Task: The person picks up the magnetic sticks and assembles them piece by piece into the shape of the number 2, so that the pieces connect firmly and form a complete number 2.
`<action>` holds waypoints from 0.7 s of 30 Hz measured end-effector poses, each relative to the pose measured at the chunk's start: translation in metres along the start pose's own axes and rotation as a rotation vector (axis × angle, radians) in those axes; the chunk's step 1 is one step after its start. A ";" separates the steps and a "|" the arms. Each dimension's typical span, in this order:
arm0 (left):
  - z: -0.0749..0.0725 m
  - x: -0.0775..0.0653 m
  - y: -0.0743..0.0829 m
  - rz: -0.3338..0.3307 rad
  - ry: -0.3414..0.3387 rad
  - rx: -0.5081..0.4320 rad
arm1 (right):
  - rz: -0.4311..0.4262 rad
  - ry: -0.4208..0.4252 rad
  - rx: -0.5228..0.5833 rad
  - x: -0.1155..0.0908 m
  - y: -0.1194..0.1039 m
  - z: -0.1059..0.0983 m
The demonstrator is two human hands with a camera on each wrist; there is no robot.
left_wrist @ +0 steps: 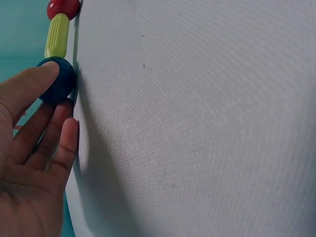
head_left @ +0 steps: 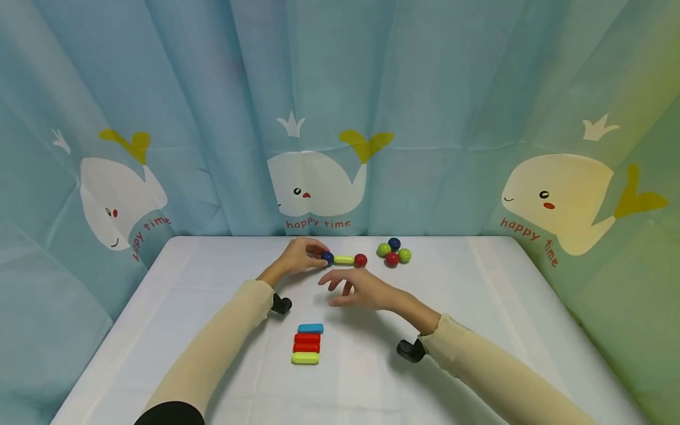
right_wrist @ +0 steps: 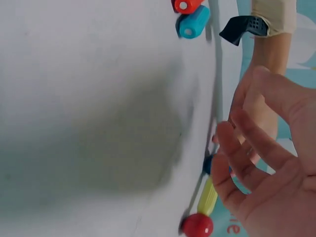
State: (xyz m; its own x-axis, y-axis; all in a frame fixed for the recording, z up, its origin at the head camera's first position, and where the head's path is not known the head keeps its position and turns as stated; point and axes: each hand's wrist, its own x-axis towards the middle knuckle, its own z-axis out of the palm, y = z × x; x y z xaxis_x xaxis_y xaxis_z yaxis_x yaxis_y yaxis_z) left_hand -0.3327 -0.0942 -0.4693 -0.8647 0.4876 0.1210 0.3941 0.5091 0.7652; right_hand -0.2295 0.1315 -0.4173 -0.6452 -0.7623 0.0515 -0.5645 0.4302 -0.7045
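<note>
By the thumb and fingertips of the left hand [head_left: 298, 255] a dark blue ball [head_left: 327, 258] is pinched near the white table's [head_left: 462, 289] far edge; by it and a red ball [head_left: 360, 260] a lime-green rod [head_left: 344, 260] is flanked; the right hand [head_left: 365, 289] is held above the table, fingers apart; beyond, four balls [head_left: 392, 260] are clustered rightward, four rods [head_left: 307, 339] lined up nearer

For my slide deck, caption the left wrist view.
Left hand gripping a blue ball, from which a yellow rod runs to a red ball.
</note>
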 end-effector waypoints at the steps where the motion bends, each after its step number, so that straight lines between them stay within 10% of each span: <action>1: 0.000 0.000 0.000 0.000 -0.001 -0.001 | 0.000 -0.030 0.009 0.002 -0.001 0.002; 10: -0.001 0.000 0.002 -0.006 -0.006 -0.014 | -0.012 -0.267 0.029 0.022 -0.010 0.018; 21: -0.002 0.001 0.003 -0.004 -0.016 -0.015 | -0.013 -0.355 0.019 0.036 -0.017 0.029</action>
State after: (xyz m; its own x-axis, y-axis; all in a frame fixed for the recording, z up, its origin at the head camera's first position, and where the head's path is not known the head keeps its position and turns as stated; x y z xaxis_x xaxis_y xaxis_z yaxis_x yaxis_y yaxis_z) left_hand -0.3331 -0.0939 -0.4656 -0.8614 0.4964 0.1078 0.3855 0.5005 0.7752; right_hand -0.2282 0.0822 -0.4238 -0.4170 -0.8895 -0.1866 -0.5592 0.4130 -0.7188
